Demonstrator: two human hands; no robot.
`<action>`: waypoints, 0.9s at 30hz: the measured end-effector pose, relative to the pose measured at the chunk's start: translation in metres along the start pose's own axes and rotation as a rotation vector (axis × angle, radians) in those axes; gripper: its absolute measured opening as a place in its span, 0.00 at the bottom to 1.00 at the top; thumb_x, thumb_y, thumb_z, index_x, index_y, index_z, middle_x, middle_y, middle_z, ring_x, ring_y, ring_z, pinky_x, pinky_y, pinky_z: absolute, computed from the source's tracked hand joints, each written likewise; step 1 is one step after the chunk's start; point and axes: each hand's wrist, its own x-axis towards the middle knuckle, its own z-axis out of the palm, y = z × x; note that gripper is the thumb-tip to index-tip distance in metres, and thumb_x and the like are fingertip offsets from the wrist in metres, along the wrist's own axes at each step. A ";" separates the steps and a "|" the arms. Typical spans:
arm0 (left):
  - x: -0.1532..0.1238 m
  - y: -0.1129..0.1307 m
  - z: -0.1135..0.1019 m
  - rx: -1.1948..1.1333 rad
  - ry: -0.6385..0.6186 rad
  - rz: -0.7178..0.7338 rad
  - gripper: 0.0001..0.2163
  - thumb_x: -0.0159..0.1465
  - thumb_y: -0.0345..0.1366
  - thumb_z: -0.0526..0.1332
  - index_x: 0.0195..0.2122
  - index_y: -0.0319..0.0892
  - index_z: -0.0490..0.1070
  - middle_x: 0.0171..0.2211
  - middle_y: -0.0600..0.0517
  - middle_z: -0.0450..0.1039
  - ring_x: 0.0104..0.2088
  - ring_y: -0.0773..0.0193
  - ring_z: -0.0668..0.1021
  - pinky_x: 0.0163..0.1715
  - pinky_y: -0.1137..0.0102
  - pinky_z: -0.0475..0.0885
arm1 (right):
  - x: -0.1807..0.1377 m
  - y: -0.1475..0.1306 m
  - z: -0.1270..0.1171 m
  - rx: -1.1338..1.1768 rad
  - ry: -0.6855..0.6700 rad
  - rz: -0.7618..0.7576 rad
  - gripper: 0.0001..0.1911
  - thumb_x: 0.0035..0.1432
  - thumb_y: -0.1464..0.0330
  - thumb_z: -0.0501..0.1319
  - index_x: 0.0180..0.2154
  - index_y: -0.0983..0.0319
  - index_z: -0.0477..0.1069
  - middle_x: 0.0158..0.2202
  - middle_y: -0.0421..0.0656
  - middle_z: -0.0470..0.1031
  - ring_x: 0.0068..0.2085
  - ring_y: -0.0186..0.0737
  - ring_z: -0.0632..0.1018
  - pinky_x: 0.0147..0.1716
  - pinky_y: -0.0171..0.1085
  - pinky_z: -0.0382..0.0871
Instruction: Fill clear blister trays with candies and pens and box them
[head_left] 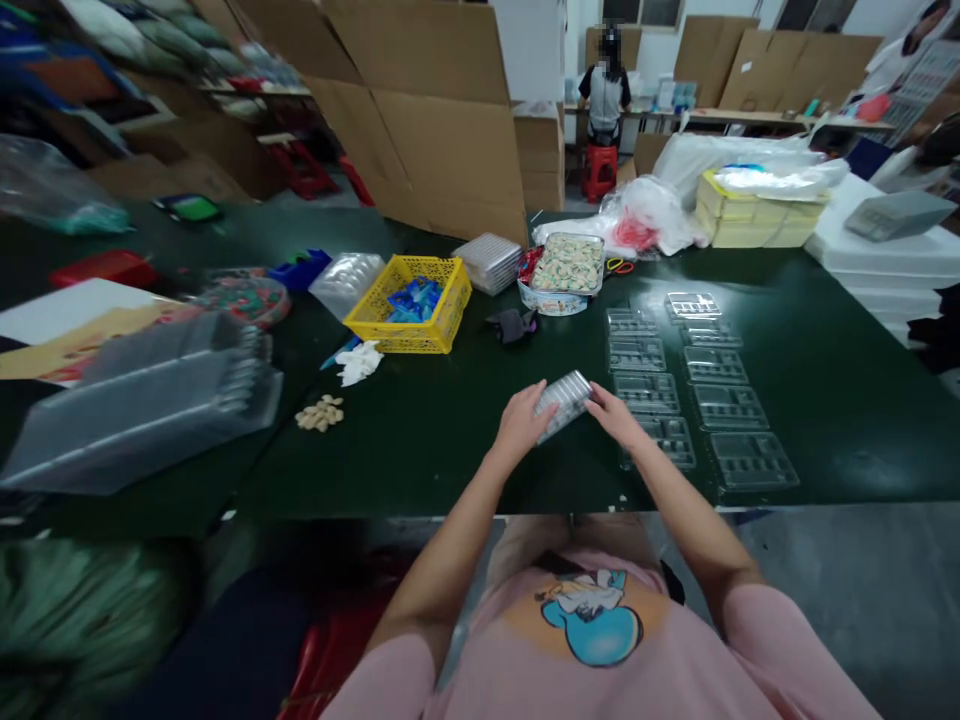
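Note:
Between my two hands a small stack of clear plastic trays (564,400) is held tilted above the dark green table. My left hand (523,425) grips its left side, fingers over the top. At the right end my right hand (610,413) closes on its edge. Just right of that hand, several clear compartment trays (646,393) lie in a column. A second column of such trays (729,404) runs beside it, farther right.
Behind my hands are a yellow basket (358,322) of blue packets, a stack of clear trays (491,262) and a metal tray of small pale pieces (568,265). Leftward lie pale pieces (320,413), crumpled tissue (358,363) and large plastic sheets (150,410). A person (606,95) sits far back.

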 end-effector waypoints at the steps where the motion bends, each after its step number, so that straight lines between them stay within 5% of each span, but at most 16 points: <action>1: 0.001 0.001 0.002 0.038 -0.048 -0.033 0.19 0.56 0.39 0.65 0.49 0.41 0.74 0.49 0.41 0.74 0.51 0.49 0.74 0.56 0.59 0.63 | -0.002 0.004 0.011 0.053 0.031 0.028 0.34 0.54 0.53 0.62 0.59 0.60 0.64 0.59 0.49 0.69 0.59 0.48 0.70 0.58 0.50 0.64; 6: -0.008 -0.005 0.010 -0.096 -0.222 -0.185 0.15 0.56 0.41 0.64 0.43 0.41 0.74 0.30 0.50 0.74 0.33 0.59 0.76 0.40 0.64 0.70 | -0.017 0.006 0.044 0.436 0.091 0.201 0.36 0.57 0.50 0.57 0.61 0.60 0.60 0.61 0.49 0.67 0.58 0.44 0.72 0.55 0.46 0.68; 9: -0.017 -0.007 0.020 -0.328 -0.094 -0.307 0.20 0.54 0.38 0.66 0.49 0.39 0.71 0.41 0.45 0.75 0.39 0.59 0.76 0.42 0.66 0.70 | -0.028 -0.001 0.046 0.581 -0.026 0.183 0.33 0.56 0.50 0.59 0.59 0.61 0.64 0.57 0.49 0.71 0.54 0.44 0.75 0.54 0.44 0.69; 13: -0.024 -0.002 0.036 -0.627 -0.017 -0.486 0.31 0.57 0.38 0.65 0.62 0.42 0.61 0.60 0.38 0.64 0.54 0.52 0.72 0.47 0.63 0.69 | -0.036 -0.007 0.042 0.564 -0.211 0.111 0.32 0.53 0.53 0.64 0.57 0.56 0.66 0.53 0.43 0.75 0.51 0.45 0.77 0.53 0.45 0.70; 19: -0.027 0.002 0.046 -0.832 -0.014 -0.535 0.45 0.56 0.41 0.68 0.70 0.43 0.43 0.66 0.39 0.55 0.59 0.51 0.69 0.51 0.64 0.70 | -0.036 -0.005 0.046 0.526 -0.211 0.145 0.32 0.58 0.50 0.57 0.59 0.56 0.63 0.54 0.44 0.74 0.53 0.44 0.75 0.54 0.45 0.69; 27: -0.025 -0.003 0.049 -0.899 0.051 -0.558 0.44 0.55 0.32 0.68 0.69 0.42 0.46 0.64 0.40 0.59 0.56 0.52 0.72 0.49 0.66 0.72 | -0.034 -0.006 0.051 0.548 -0.178 0.162 0.24 0.55 0.54 0.60 0.51 0.57 0.67 0.46 0.41 0.76 0.42 0.39 0.76 0.38 0.36 0.72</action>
